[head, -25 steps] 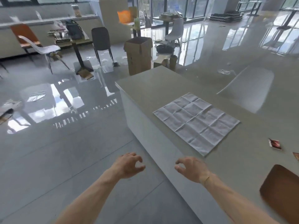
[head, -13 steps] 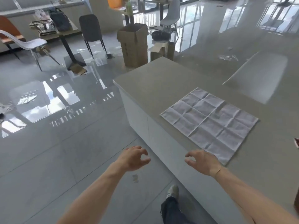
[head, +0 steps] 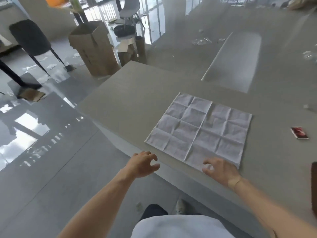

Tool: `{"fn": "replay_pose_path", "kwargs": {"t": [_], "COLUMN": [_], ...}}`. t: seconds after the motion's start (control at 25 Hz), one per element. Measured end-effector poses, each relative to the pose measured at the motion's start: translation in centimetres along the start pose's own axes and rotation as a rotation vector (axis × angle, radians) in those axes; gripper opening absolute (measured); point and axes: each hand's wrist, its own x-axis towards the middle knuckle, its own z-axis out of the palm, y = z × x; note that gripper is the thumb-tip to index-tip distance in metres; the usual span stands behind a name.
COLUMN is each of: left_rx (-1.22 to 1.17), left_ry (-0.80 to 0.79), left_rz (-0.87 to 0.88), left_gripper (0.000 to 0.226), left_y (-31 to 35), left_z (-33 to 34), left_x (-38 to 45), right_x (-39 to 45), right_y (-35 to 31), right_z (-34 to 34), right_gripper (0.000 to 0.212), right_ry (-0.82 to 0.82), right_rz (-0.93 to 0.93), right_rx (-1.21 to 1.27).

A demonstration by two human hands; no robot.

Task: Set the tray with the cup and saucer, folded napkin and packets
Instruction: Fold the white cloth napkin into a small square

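Observation:
A white napkin point(head: 200, 129) lies spread flat and creased on the grey counter point(head: 137, 93). My right hand point(head: 221, 170) hovers over the napkin's near corner, fingers apart and empty. My left hand point(head: 142, 163) hangs at the counter's near edge, left of the napkin, fingers curled loosely and holding nothing. A red packet point(head: 299, 133) rests on the counter to the right. At the right border a sliver of the brown tray point(head: 314, 186) shows. No cup or saucer is in view.
A white chair back point(head: 236, 59) stands beyond the counter. On the glossy floor to the left stand cardboard boxes point(head: 94, 48), a dark chair point(head: 32, 38) and a table leg. My leg and shoe point(head: 180, 206) are below the counter edge.
Both hands have moved forward and right toward the counter; the right one now reaches over the napkin's near corner. The view has swung down and closer.

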Motion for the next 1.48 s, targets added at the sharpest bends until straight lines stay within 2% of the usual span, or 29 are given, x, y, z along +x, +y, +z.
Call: {"fn": "replay_pose_path", "kwargs": {"t": [0.24,0.36,0.48,0.64,0.72,0.84,1.08,1.28,1.48], "left_rx": [0.15,0.22,0.255,0.29,0.332,0.327,0.233,0.168,0.111], "left_ry": [-0.038,-0.027,-0.03,-0.062,-0.03,0.062,0.189,0.153,0.107], "left_rz": [0.198,0.3,0.374,0.414,0.445,0.519,0.628,0.653,0.69], "left_gripper": [0.05,0.061,0.073,0.081,0.082,0.076,0.044,0.03,0.015], "left_y": [-1.6,-2.9,-4.2,-5.6,-6.4,-7.4,-8.6,-9.0,-9.5], "left_z": [-1.1,-1.2,-1.1,-0.4,0.2,0.9,1.0,0.3,-0.4], "left_x": [6.9,9.7,11.6,12.6,12.1,10.7,9.8,9.9,10.9], "right_x": [-1.0,-1.5,-2.1,-2.7,-3.3,-4.7,-6.6,-7.1,-6.9], "right_y": [2.2,2.1,1.7,1.1,0.4,-0.8,-1.5,-1.9,-1.6], "right_z": [1.9,3.5,5.2,6.6,7.3,8.0,9.3,9.2,8.2], "right_gripper": [0.044,0.059,0.076,0.085,0.081,0.07,0.056,0.044,0.023], "right_ry": [0.06,0.097,0.057,0.012,0.043,0.197,0.458,0.464,0.356], "right_rz": [0.173,0.272,0.375,0.428,0.444,0.434,0.349,0.366,0.438], "right_rx": [0.103,0.091,0.069,-0.02,-0.061,-0.078,-0.13,-0.082,0.007]}}
